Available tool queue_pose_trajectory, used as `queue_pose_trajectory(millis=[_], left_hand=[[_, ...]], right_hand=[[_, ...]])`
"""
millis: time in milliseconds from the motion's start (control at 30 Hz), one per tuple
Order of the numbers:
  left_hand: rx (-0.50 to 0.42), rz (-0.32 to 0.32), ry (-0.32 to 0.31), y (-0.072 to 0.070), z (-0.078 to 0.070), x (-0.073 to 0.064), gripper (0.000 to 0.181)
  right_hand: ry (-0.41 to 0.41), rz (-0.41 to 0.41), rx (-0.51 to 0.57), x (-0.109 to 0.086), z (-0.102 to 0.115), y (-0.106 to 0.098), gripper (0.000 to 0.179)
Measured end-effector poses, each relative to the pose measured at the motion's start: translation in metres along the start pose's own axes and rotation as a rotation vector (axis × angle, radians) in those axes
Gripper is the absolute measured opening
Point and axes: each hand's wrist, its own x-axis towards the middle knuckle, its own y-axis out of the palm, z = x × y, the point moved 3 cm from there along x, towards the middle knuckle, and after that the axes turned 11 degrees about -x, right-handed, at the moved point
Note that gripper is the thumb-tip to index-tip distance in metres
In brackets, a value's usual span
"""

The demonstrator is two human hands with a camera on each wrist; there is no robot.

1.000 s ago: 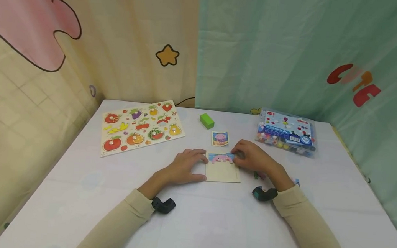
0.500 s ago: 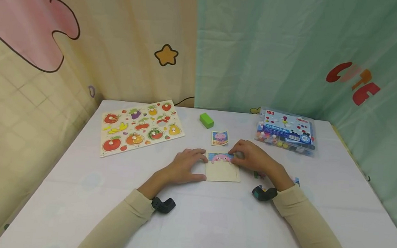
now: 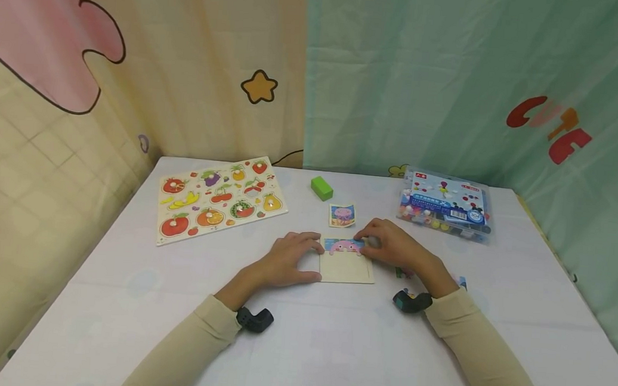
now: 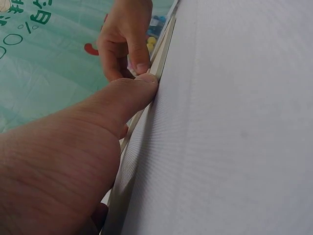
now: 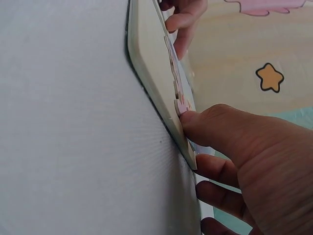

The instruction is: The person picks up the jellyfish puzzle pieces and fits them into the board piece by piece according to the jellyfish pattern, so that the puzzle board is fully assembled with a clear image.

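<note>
A small wooden puzzle board (image 3: 346,270) lies in front of me, with a row of puzzle pieces (image 3: 344,246) along its far side showing a pink animal's head on blue. My left hand (image 3: 289,260) holds the board's left side, thumb at the near corner and fingers at the far one. At the far right corner, my right hand (image 3: 394,244) holds a puzzle piece (image 5: 181,106) in place. The right wrist view has the thumb (image 5: 198,128) on that piece, with the other fingers past the board's edge. The board's near part shows bare wood.
Just beyond the board lies a small picture card (image 3: 342,216), with a green block (image 3: 322,188) behind it. A fruit peg puzzle (image 3: 222,199) is at the back left, a clear plastic case (image 3: 445,205) at the back right. Loose pieces (image 3: 403,273) lie partly hidden under my right forearm.
The right-hand fingers have shifted slightly left at the board's far right corner, and the piece there sits closer to the row. My left hand has stayed in place.
</note>
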Motion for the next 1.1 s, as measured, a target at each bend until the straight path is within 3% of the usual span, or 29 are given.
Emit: queue_pose_trajectory(millis=[433, 600, 767, 933, 1100], left_hand=[[0.017, 0.000, 0.004, 0.000, 0.000, 0.000, 0.049], [0.014, -0.001, 0.006, 0.000, 0.000, 0.000, 0.050], [0.022, 0.000, 0.009, 0.000, 0.002, 0.001, 0.050], [0.032, 0.003, 0.002, 0.000, 0.002, 0.002, 0.049], [0.027, 0.006, -0.003, 0.000, 0.003, 0.002, 0.050]], right_hand=[[-0.035, -0.040, -0.017, -0.002, 0.003, 0.000, 0.021], [-0.005, -0.018, -0.036, -0.001, 0.006, -0.001, 0.022], [0.004, 0.010, -0.093, 0.001, 0.010, -0.001, 0.024], [-0.026, -0.022, -0.167, 0.003, 0.017, -0.002, 0.022], [0.003, -0.035, -0.209, 0.003, 0.018, -0.001, 0.021]])
